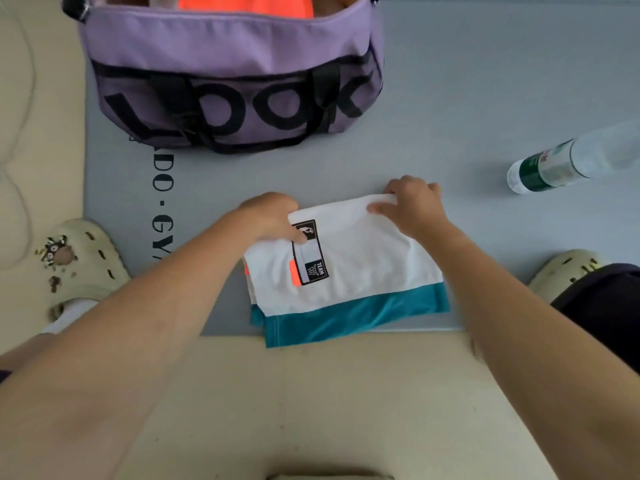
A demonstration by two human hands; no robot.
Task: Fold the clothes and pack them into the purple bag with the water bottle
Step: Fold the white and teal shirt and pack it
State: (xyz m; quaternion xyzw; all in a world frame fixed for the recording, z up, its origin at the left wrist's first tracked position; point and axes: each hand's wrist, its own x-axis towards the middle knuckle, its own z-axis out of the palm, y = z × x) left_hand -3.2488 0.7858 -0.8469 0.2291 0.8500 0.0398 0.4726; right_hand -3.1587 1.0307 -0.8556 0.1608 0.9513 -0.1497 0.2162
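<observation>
A folded white garment (360,261) with a teal hem and a black patch lies on the grey mat, near its front edge. My left hand (273,216) pinches its far left corner, thumb on the patch. My right hand (412,206) grips the far right edge, fingers curled over the fold. The purple bag (235,74) with black letters stands open at the back, an orange garment (242,5) inside it. A clear water bottle (568,161) with a green label lies on its side at the right.
The grey mat (450,98) covers the floor ahead, with beige floor (329,403) around it. My two cream clogs stand at the left (83,265) and right (564,268) of the garment. Black handles hang down the bag's front.
</observation>
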